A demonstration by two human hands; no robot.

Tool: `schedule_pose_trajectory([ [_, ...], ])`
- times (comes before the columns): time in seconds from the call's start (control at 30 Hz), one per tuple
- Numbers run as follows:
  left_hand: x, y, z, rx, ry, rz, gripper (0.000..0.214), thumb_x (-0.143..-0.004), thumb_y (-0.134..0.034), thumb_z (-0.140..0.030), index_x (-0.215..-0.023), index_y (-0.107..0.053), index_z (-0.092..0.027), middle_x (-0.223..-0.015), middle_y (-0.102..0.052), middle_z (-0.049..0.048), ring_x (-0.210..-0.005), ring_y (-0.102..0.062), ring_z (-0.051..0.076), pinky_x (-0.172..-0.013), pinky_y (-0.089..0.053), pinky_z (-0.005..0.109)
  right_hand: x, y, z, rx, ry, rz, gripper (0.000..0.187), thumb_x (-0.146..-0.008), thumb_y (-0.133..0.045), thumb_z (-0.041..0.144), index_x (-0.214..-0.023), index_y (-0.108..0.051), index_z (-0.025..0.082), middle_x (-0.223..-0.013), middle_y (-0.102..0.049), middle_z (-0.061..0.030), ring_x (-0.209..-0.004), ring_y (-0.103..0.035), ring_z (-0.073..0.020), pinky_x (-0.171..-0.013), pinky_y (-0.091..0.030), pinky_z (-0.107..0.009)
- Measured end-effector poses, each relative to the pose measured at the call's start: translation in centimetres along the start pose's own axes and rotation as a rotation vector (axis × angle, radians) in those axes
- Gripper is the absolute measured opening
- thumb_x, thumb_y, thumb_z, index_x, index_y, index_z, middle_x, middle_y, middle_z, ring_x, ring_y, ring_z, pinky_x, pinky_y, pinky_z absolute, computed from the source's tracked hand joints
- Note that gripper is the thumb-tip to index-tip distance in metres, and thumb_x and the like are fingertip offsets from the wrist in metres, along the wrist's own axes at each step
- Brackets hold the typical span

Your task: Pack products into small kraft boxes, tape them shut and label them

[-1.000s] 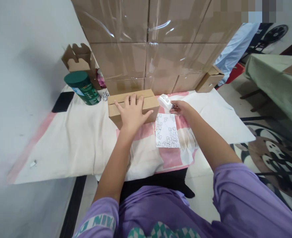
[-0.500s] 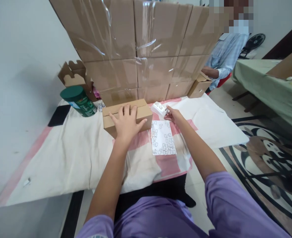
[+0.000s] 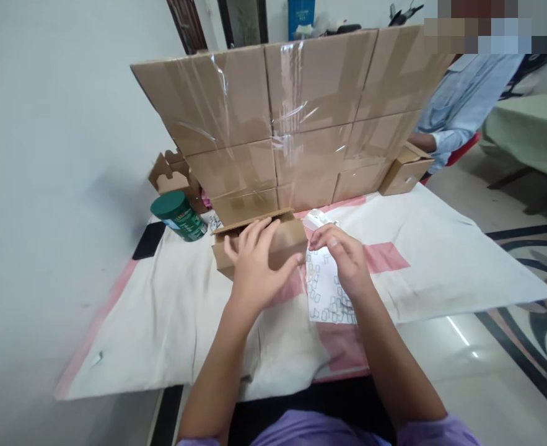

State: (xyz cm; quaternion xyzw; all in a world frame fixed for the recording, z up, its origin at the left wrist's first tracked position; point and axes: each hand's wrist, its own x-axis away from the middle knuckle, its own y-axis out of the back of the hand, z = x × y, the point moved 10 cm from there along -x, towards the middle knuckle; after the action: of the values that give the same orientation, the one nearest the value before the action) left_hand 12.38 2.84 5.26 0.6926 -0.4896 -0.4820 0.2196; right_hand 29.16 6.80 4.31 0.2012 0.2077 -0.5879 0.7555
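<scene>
A small cardboard box (image 3: 285, 241) stands in front of the cardboard wall, its top flaps partly lifted. My left hand (image 3: 257, 257) is over its near side with fingers spread; whether the fingertips touch the box I cannot tell. My right hand (image 3: 342, 251) is just right of the box, above the paper sheet, its fingers bent and pinched together; what is between them, if anything, is too small to make out. Behind it lies a white tape dispenser (image 3: 317, 218), partly hidden. The white paper sheet (image 3: 322, 303) carries drawn small rectangles.
A tall taped cardboard wall (image 3: 231, 118) rises behind. To the left are a green canister (image 3: 184, 220), an open carton (image 3: 173, 173) and a black flat object (image 3: 149, 241). Another carton (image 3: 406, 173) stands at the right, near a person in a light blue shirt (image 3: 472, 105).
My right hand has left the tape dispenser and come nearer me, over the paper. The box's flaps have risen, and my left hand no longer presses on its top. The view has shifted.
</scene>
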Motion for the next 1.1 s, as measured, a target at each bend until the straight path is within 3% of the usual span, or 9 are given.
schedule_pose_trajectory([
  [0.13, 1.6, 1.2, -2.6, 0.083, -0.157, -0.058, 0.057, -0.088, -0.065, -0.061, -0.135, -0.058, -0.030, -0.150, -0.055, 0.0099, -0.140, -0.047, 0.032, -0.121, -0.023, 0.058, 1.5, -2.4, 1.8, 0.026, 0.063, 0.082, 0.036, -0.105, -0.047, 0.044, -0.083, -0.064, 0.022, -0.094, -0.062, -0.0051, -0.088, -0.061, -0.0213, -0.082, -0.048, -0.039],
  [0.27, 3.2, 2.5, -3.5, 0.060, -0.256, -0.319, 0.012, -0.095, -0.065, -0.033, -0.087, -0.071, -0.028, -0.121, -0.072, 0.0027, -0.124, -0.057, 0.026, -0.108, -0.034, 0.049, 2.3, -3.8, 1.5, 0.115, 0.029, 0.076, 0.041, -0.107, -0.040, 0.047, -0.084, -0.063, 0.022, -0.099, -0.061, -0.0068, -0.095, -0.061, -0.0226, -0.083, -0.048, -0.039],
  [0.43, 6.9, 4.5, -4.0, -0.083, -0.441, -0.630, 0.008, -0.089, -0.073, -0.024, -0.085, -0.067, -0.028, -0.085, -0.070, 0.0015, -0.094, -0.059, 0.022, -0.096, -0.038, 0.046, 1.4, -3.1, -1.0, 0.261, -0.183, 0.007, 0.034, -0.106, -0.045, 0.048, -0.092, -0.063, 0.022, -0.082, -0.064, -0.0029, -0.075, -0.061, -0.0192, -0.070, -0.048, -0.035],
  [0.53, 7.1, 7.4, -1.9, 0.070, -0.379, -0.688, 0.007, -0.090, -0.072, -0.030, -0.086, -0.067, -0.028, -0.083, -0.064, 0.0030, -0.089, -0.058, 0.022, -0.082, -0.047, 0.043, -1.2, -1.7, 0.6, 0.513, -0.016, -0.119, 0.030, -0.104, -0.047, 0.045, -0.119, -0.061, 0.022, -0.107, -0.070, -0.0097, -0.099, -0.065, -0.0268, -0.088, -0.050, -0.043],
  [0.6, 6.0, 9.2, -0.4, 0.124, -0.332, -0.687, 0.010, -0.091, -0.070, -0.032, -0.083, -0.067, -0.028, -0.086, -0.064, 0.0029, -0.090, -0.061, 0.022, -0.082, -0.050, 0.042, -3.4, -3.3, 1.7, 0.686, 0.188, -0.032, 0.035, -0.102, -0.050, 0.039, -0.130, -0.058, 0.020, -0.133, -0.064, -0.0147, -0.130, -0.054, -0.0336, -0.110, -0.040, -0.053],
  [0.7, 2.1, 9.9, 2.3, 0.197, -0.247, -0.559, 0.015, -0.093, -0.068, -0.032, -0.080, -0.067, -0.024, -0.091, -0.067, 0.0023, -0.093, -0.064, 0.020, -0.090, -0.049, 0.042, -5.7, -7.7, -0.1, 0.903, 0.322, 0.259, 0.040, -0.101, -0.053, 0.034, -0.137, -0.056, 0.016, -0.146, -0.058, -0.0167, -0.145, -0.041, -0.0368, -0.124, -0.017, -0.063],
  [0.8, -2.1, 8.6, 5.0, 0.320, -0.179, -0.335, 0.019, -0.094, -0.066, -0.031, -0.078, -0.068, -0.022, -0.094, -0.069, 0.0029, -0.093, -0.065, 0.018, -0.089, -0.050, 0.036, -5.9, -10.4, -3.6, 1.035, 0.254, 0.466, 0.036, -0.105, -0.046, 0.031, -0.128, -0.064, 0.011, -0.134, -0.066, -0.0185, -0.134, -0.054, -0.0350, -0.121, -0.026, -0.060],
  [0.93, -5.7, 5.2, 6.8, 0.403, -0.110, 0.025, 0.025, -0.095, -0.061, -0.034, -0.076, -0.070, -0.022, -0.096, -0.071, 0.0029, -0.094, -0.066, 0.017, -0.089, -0.051, 0.032, -4.7, -10.9, -5.4, 1.108, 0.200, 0.493, 0.047, -0.108, -0.034, 0.033, -0.140, -0.059, 0.009, -0.151, -0.054, -0.0178, -0.144, -0.045, -0.0353, -0.121, -0.030, -0.057],
  [1.1, -7.0, 0.1, 7.2, 0.353, -0.058, 0.457, 0.020, -0.086, -0.066, -0.039, -0.076, -0.073, -0.023, -0.110, -0.072, 0.0044, -0.105, -0.067, 0.022, -0.102, -0.049, 0.039, -4.0, -10.7, -5.6, 1.148, 0.173, 0.530, 0.054, -0.109, -0.029, 0.035, -0.150, -0.050, 0.006, -0.160, -0.044, -0.0173, -0.149, -0.039, -0.0355, -0.124, -0.026, -0.058],
])
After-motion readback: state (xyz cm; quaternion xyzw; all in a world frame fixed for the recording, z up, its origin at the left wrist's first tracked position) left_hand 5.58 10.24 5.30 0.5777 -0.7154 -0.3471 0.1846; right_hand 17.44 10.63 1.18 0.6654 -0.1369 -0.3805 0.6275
